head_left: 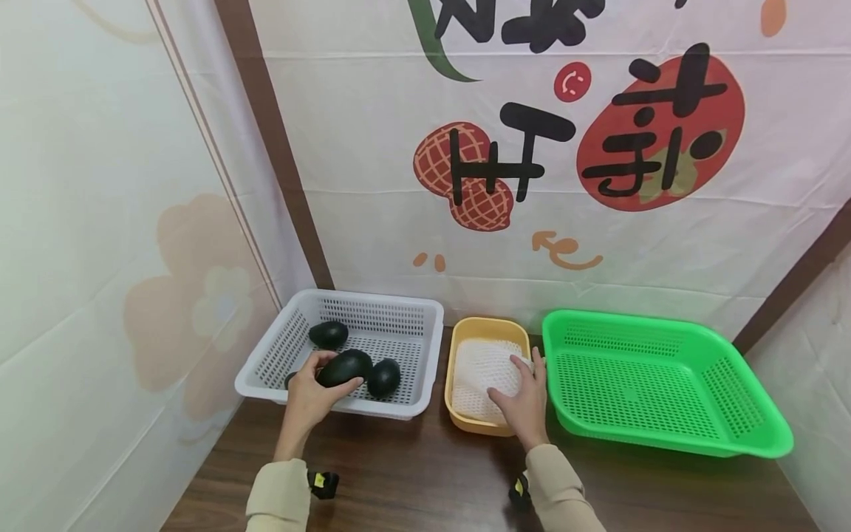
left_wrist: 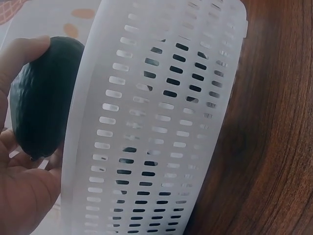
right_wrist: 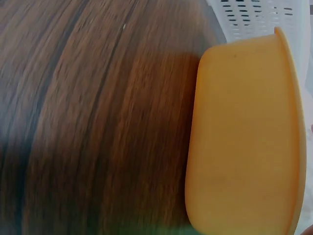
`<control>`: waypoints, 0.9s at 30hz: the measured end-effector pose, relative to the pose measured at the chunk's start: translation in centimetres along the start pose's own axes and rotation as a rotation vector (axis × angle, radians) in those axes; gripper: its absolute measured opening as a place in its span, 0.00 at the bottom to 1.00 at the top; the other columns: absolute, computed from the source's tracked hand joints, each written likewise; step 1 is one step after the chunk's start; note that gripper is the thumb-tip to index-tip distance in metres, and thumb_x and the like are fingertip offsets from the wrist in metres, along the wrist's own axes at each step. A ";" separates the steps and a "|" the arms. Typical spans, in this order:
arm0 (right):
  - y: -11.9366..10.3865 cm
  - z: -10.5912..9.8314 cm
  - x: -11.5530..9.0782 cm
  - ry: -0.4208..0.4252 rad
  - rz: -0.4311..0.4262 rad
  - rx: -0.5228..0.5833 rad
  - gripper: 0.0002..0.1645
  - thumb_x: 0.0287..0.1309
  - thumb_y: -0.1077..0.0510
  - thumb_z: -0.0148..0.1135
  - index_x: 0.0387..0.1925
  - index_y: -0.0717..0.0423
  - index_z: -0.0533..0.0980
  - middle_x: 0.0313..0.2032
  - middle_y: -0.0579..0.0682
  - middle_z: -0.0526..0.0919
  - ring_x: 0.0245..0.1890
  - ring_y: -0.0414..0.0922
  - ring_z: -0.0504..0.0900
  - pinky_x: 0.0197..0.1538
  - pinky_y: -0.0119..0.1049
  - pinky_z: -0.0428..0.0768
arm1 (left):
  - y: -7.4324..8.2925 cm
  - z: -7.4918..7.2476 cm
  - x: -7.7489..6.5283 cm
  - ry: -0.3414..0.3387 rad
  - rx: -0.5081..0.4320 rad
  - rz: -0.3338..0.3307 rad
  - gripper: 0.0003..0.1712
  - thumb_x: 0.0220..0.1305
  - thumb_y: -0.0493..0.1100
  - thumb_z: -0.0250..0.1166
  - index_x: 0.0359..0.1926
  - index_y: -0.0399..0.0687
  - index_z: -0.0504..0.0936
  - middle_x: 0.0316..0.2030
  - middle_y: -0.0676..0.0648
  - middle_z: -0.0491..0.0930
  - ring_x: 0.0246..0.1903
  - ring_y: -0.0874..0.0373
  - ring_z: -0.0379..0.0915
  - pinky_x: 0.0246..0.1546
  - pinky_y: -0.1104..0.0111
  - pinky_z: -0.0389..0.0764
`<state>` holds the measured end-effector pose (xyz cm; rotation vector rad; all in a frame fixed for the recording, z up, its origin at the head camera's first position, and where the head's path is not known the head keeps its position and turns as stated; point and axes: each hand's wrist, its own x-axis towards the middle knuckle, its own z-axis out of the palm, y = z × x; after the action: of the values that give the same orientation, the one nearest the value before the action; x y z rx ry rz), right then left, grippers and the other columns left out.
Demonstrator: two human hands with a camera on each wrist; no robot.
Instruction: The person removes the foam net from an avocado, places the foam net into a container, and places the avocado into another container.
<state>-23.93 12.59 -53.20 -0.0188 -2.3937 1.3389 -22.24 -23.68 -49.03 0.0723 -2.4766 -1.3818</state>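
Note:
My left hand grips a dark green avocado between thumb and fingers, over the front of the white basket. In the left wrist view the avocado shows above the basket's rim. Other avocados lie in that basket: one at the back, one to the right, and one mostly hidden behind my left hand. White foam netting fills the yellow basket. Over its right side reaches my right hand, thumb and fingers spread apart, fingertips at the netting.
A green basket stands at the right, beside the yellow one. All three stand on a dark wood table, close to a printed cloth wall. Another cloth wall rises at the left.

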 end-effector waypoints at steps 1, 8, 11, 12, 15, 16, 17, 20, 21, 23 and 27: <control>0.0 -0.1 0.1 -0.005 -0.013 -0.009 0.44 0.40 0.61 0.79 0.61 0.63 0.71 0.72 0.60 0.52 0.72 0.60 0.46 0.68 0.59 0.57 | 0.0 0.0 0.0 -0.001 0.004 0.003 0.39 0.43 0.53 0.81 0.54 0.47 0.74 0.50 0.41 0.77 0.48 0.48 0.71 0.49 0.54 0.74; 0.5 -0.3 0.5 -0.053 -0.046 -0.023 0.49 0.39 0.60 0.79 0.65 0.58 0.67 0.58 0.63 0.72 0.59 0.59 0.69 0.62 0.57 0.68 | -0.1 -0.2 0.2 -0.017 0.018 0.000 0.39 0.44 0.54 0.80 0.55 0.47 0.73 0.51 0.41 0.76 0.49 0.47 0.71 0.51 0.52 0.74; 0.6 -0.2 0.7 -0.109 -0.008 0.015 0.50 0.40 0.59 0.79 0.66 0.55 0.66 0.61 0.61 0.71 0.61 0.59 0.68 0.63 0.57 0.67 | -0.1 -0.1 0.2 -0.026 0.025 -0.001 0.39 0.44 0.54 0.80 0.55 0.46 0.73 0.52 0.41 0.76 0.51 0.47 0.70 0.53 0.51 0.73; 0.6 -0.2 0.7 -0.125 0.004 0.023 0.50 0.40 0.58 0.79 0.66 0.54 0.66 0.62 0.61 0.70 0.61 0.59 0.67 0.63 0.57 0.67 | -0.1 -0.1 0.2 -0.028 0.030 -0.003 0.39 0.44 0.53 0.80 0.55 0.46 0.73 0.52 0.40 0.76 0.51 0.46 0.70 0.53 0.51 0.73; 0.7 -0.1 0.7 -0.142 0.032 0.033 0.51 0.41 0.55 0.79 0.67 0.52 0.64 0.65 0.58 0.68 0.64 0.57 0.65 0.66 0.57 0.64 | -0.2 -0.2 0.1 -0.026 0.044 -0.002 0.38 0.45 0.52 0.80 0.55 0.45 0.73 0.52 0.39 0.75 0.52 0.45 0.69 0.54 0.50 0.72; 0.8 -0.1 0.6 -0.134 0.036 0.033 0.51 0.41 0.54 0.79 0.67 0.52 0.64 0.65 0.57 0.67 0.65 0.57 0.64 0.66 0.57 0.64 | -0.3 -0.2 0.0 -0.023 0.047 -0.001 0.38 0.45 0.51 0.80 0.55 0.45 0.73 0.52 0.39 0.75 0.52 0.45 0.69 0.54 0.50 0.72; 0.8 -0.2 0.5 -0.120 0.035 0.040 0.51 0.42 0.53 0.79 0.67 0.52 0.64 0.65 0.56 0.67 0.65 0.56 0.64 0.67 0.57 0.63 | -0.3 -0.2 -0.1 -0.016 0.042 -0.002 0.38 0.45 0.50 0.80 0.55 0.44 0.73 0.52 0.39 0.75 0.52 0.45 0.69 0.54 0.50 0.72; 0.8 -0.6 0.1 -0.055 0.023 0.120 0.50 0.45 0.54 0.79 0.68 0.53 0.63 0.66 0.54 0.67 0.67 0.52 0.61 0.69 0.55 0.59 | -0.5 -0.2 -0.1 0.002 -0.010 0.006 0.37 0.46 0.46 0.80 0.55 0.42 0.73 0.53 0.38 0.75 0.54 0.43 0.69 0.57 0.51 0.71; 0.7 -0.8 -0.1 -0.031 0.013 0.162 0.49 0.45 0.55 0.78 0.67 0.54 0.63 0.65 0.54 0.67 0.67 0.51 0.61 0.69 0.54 0.58 | -0.5 -0.2 -0.1 0.009 -0.029 0.012 0.37 0.46 0.45 0.80 0.56 0.42 0.72 0.54 0.38 0.75 0.55 0.43 0.69 0.59 0.52 0.71; 0.5 -1.5 -0.4 0.003 -0.003 0.247 0.48 0.46 0.59 0.78 0.67 0.54 0.63 0.65 0.52 0.68 0.68 0.49 0.59 0.71 0.52 0.56 | -0.5 -0.3 -0.2 0.023 -0.063 0.021 0.37 0.46 0.43 0.80 0.56 0.41 0.72 0.54 0.38 0.75 0.56 0.42 0.69 0.61 0.53 0.70; 0.0 -3.1 -1.2 0.020 -0.008 0.342 0.48 0.47 0.63 0.76 0.68 0.54 0.61 0.66 0.50 0.66 0.70 0.46 0.57 0.72 0.45 0.55 | -0.4 -0.4 -0.3 0.041 -0.080 0.044 0.38 0.47 0.44 0.79 0.57 0.40 0.71 0.55 0.38 0.75 0.57 0.42 0.68 0.62 0.52 0.68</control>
<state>-21.73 14.85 -52.13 0.0716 -2.1151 1.7164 -21.87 -24.13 -49.26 0.0285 -2.3723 -1.4442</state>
